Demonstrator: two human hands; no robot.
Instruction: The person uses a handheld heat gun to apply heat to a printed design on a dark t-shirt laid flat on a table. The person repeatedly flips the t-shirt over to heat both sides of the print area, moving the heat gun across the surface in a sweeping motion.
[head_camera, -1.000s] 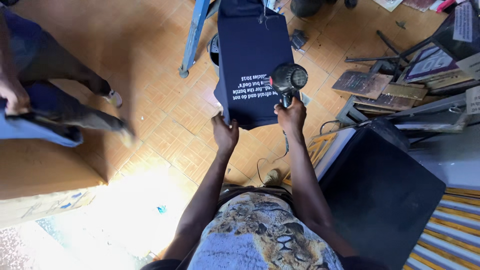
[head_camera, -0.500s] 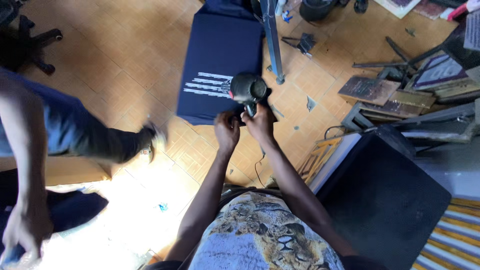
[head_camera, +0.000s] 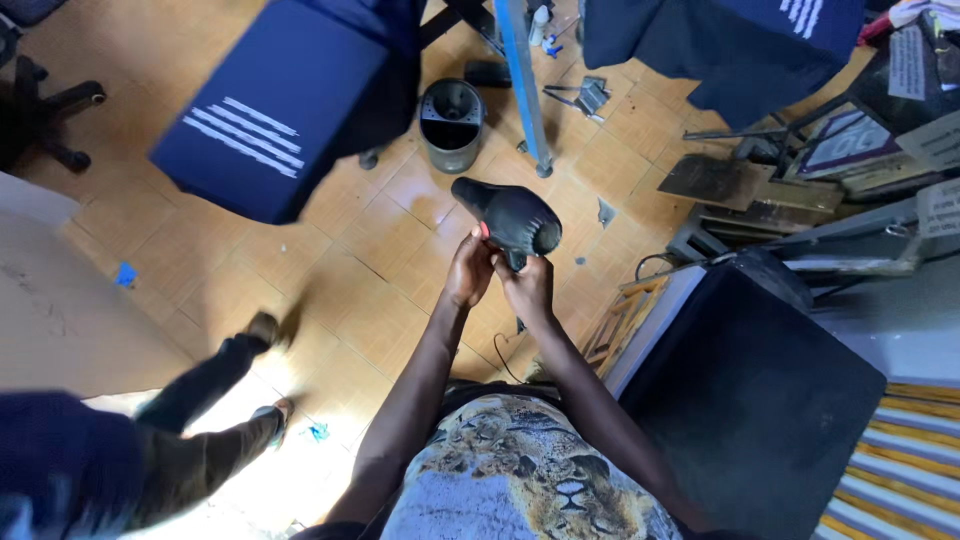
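Black hair dryer (held aloft).

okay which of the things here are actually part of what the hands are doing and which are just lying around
In hand:
black heat gun, gripped by left hand and right hand
navy printed shirt on its board, ahead of the nozzle

Lying about:
grey bucket
office chair
stacked frames

I count two hands — my left hand and my right hand. Between them I see one black hair dryer. I count two navy shirts bearing white printed lines: one on the left pallet, one at upper right. One blue post. One dark bucket on the tiled floor. One black pallet at right. One other person's legs — two.
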